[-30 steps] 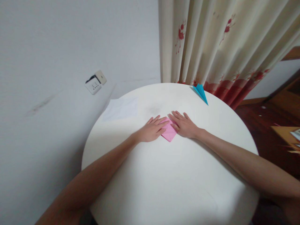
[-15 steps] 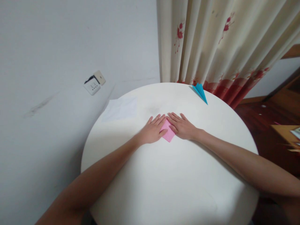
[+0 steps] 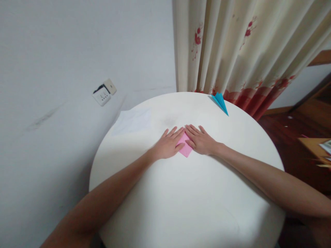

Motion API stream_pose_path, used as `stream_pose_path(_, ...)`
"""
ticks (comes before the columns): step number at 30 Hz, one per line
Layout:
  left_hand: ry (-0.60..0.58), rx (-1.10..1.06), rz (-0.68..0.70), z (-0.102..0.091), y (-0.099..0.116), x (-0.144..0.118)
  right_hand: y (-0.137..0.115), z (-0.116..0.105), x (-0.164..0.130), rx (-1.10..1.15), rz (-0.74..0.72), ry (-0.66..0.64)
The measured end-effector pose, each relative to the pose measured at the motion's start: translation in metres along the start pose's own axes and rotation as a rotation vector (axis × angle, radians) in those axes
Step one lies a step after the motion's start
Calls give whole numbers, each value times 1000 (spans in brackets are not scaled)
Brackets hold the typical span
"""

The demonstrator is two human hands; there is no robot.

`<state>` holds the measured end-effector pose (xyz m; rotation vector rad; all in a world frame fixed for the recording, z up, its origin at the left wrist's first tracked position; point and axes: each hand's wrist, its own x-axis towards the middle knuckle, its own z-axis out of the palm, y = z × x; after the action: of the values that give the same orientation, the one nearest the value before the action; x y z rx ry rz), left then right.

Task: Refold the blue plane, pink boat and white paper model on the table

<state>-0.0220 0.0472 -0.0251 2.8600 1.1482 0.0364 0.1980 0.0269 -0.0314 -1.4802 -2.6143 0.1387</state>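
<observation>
Pink paper (image 3: 185, 148) mostly hidden under left hand (image 3: 167, 144) & right hand (image 3: 201, 141), fingers flat, spread, mid table (image 3: 181, 206); blue paper plane (image 3: 220, 102) at far edge.

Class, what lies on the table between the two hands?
Head view: pink paper lies between left hand and right hand, both flat on it.

I have both arms stretched forward, my left hand (image 3: 167, 146) and right hand (image 3: 201, 141) lying flat, palms down, fingers spread, fingertips nearly meeting.
</observation>
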Motion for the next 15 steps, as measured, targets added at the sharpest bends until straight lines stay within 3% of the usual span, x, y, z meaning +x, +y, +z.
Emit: stream_pose_path(15,-5,2,1,-2,0,-1,3,-3,-10,11,61,-38)
